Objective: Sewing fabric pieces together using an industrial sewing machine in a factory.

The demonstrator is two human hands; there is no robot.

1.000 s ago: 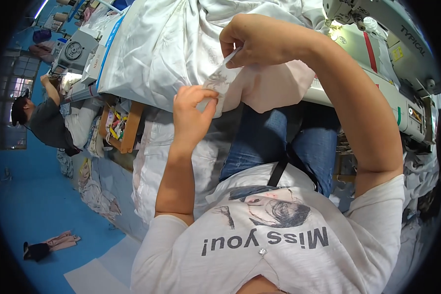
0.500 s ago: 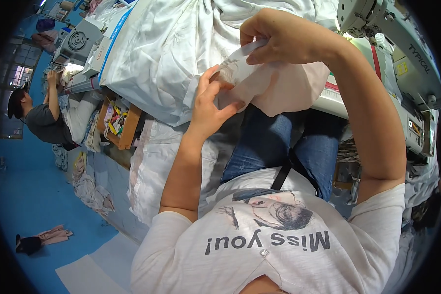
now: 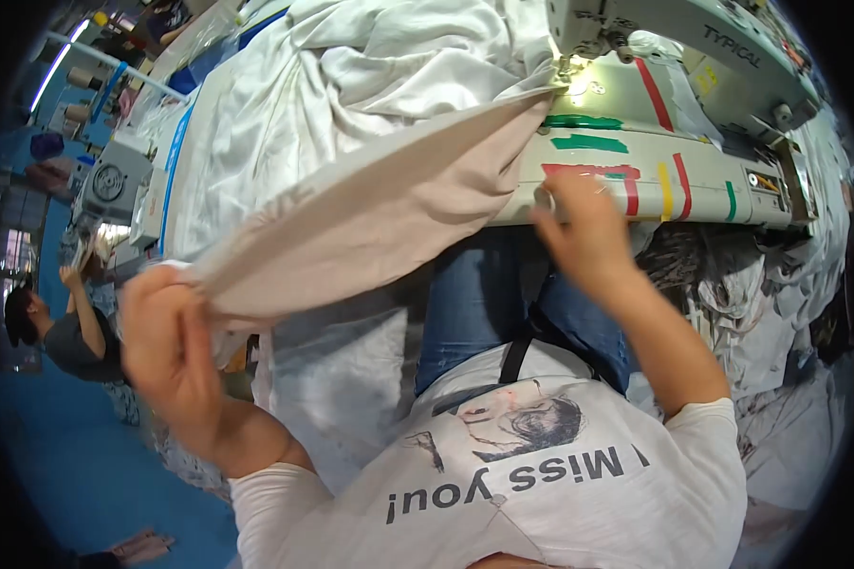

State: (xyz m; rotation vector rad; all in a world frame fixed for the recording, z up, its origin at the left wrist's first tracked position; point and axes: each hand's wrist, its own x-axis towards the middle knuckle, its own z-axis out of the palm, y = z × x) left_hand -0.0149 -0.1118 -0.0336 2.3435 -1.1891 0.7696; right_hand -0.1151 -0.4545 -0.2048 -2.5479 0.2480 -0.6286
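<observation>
A pale pink cloth piece with a white edge [image 3: 370, 228] stretches slantwise from my left hand up to the lit needle area [image 3: 571, 76] of a sewing machine. My left hand [image 3: 176, 351], slightly blurred, is closed on the cloth's near left end and holds it off the table. At the machine bed's front edge is my right hand [image 3: 584, 232], back upward, thumb and forefinger a little apart; no cloth shows in it. Its other fingers are partly hidden and smeared. The cloth's far end lies under the machine head [image 3: 626, 24].
Crumpled white satiny fabric [image 3: 323, 114] covers the table beyond the cloth. Red, green and yellow tape strips mark the machine bed [image 3: 712, 180]. Heaped fabric [image 3: 769, 322] lies at right. Another person [image 3: 81, 332] works at far left, near a grey machine motor [image 3: 114, 180].
My left hand has pulled the cloth's end left and toward me, stretching it out. My right hand has let go of the cloth and come down to the bed's front edge. The view has shifted right.
</observation>
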